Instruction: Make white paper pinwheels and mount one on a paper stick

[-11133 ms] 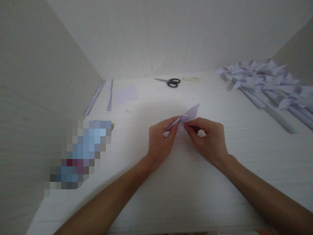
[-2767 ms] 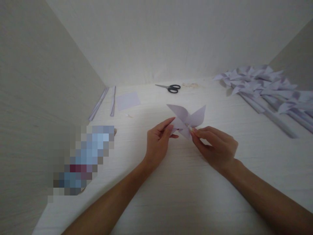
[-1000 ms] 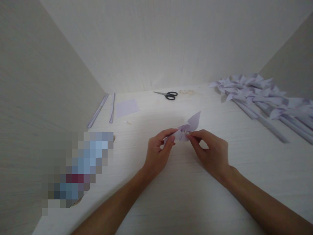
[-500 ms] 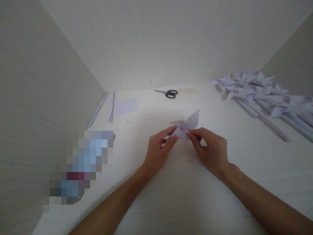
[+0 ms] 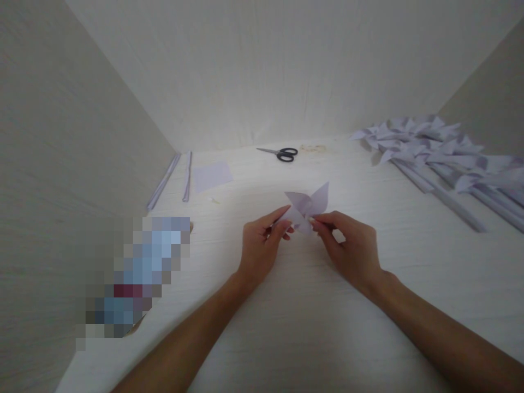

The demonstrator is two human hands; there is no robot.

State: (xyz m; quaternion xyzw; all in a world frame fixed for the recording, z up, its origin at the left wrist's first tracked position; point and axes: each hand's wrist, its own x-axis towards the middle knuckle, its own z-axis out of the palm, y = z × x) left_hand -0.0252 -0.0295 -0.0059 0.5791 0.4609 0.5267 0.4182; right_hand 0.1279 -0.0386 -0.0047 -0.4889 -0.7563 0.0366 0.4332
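Both sets of fingers pinch a lilac paper pinwheel head (image 5: 306,207) just above the counter (image 5: 311,305).

The left hand (image 5: 260,248) grips one blade tip and the right hand (image 5: 352,248) the folded centre; to my eye, a light, steady pinch at the middle would keep the blades from creasing. Scissors (image 5: 282,153), a paper square (image 5: 212,176) and finished pinwheels (image 5: 434,153) lie well apart.

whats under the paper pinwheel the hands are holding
Bare white table lies under the paper pinwheel, pinched by left hand and right hand. Its underside and any fingertips beneath are hidden.
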